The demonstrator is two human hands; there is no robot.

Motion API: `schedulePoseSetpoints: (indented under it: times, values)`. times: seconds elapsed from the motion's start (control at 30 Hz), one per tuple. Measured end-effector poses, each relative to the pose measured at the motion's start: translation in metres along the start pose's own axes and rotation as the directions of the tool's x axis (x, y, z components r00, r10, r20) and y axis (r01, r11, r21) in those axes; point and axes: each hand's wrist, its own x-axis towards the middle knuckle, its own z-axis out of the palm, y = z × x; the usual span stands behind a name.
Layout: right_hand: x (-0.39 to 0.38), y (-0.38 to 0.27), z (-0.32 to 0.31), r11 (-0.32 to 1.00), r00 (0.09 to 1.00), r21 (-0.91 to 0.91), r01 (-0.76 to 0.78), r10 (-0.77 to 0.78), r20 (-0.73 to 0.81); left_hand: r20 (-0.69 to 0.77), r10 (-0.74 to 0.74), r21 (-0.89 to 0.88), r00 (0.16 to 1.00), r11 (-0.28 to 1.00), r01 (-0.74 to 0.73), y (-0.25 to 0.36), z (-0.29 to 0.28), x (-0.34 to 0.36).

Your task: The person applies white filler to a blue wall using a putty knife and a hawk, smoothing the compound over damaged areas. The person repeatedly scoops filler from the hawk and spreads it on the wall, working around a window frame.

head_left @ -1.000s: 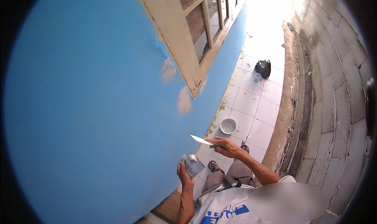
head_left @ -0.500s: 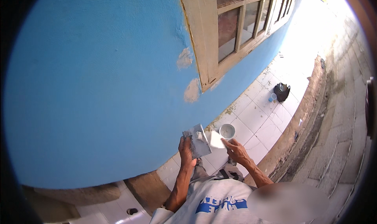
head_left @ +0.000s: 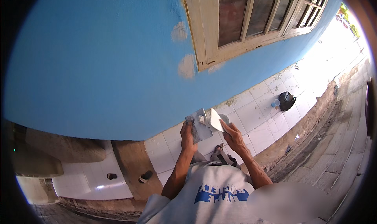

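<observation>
The left hand (head_left: 188, 135) grips the board (head_left: 202, 134) by its left side, a lump (head_left: 202, 120) of white paste sitting toward the board's right edge. The right hand (head_left: 234, 136) is closed on the scraper (head_left: 215, 121), its pale blade just beside that edge; whether they touch I cannot tell. Both are held above the tiled floor (head_left: 245, 105), near the blue wall (head_left: 110, 74). If the board tipped, the lump could slide off and drop; a hard shove from the blade might do the same. The bowl (head_left: 225, 118), partly hidden behind the scraper, could be kicked over by a careless step
</observation>
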Motion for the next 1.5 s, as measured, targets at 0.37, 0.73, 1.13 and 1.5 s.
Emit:
schedulePoseSetpoints:
  times: [0.37, 0.73, 1.13, 1.5]
  values:
    - [-0.061, 0.1, 0.007, 0.912, 0.928, 0.174, -0.371, 0.358, 0.104, -0.139, 0.039, -0.019, 0.989, 0.999, -0.042, -0.023, -0.016, -0.035]
    - [-0.088, 0.098, 0.036, 0.266, 0.638, 0.736, -0.623, 0.717, 0.281, -0.12, -0.241, -0.034, 0.963, 0.97, 0.239, -0.077, -0.092, -0.027]
    - [-0.09, 0.109, 0.06, 0.214, 0.574, 0.741, -0.637, 0.774, 0.269, -0.111, -0.401, -0.099, 0.909, 0.915, 0.391, -0.107, -0.154, 0.013]
    - [-0.128, 0.196, 0.079, 0.421, 0.64, 0.633, -0.65, 0.752, 0.158, -0.162, -0.402, 0.001, 0.901, 0.913, 0.407, -0.124, -0.147, 0.034]
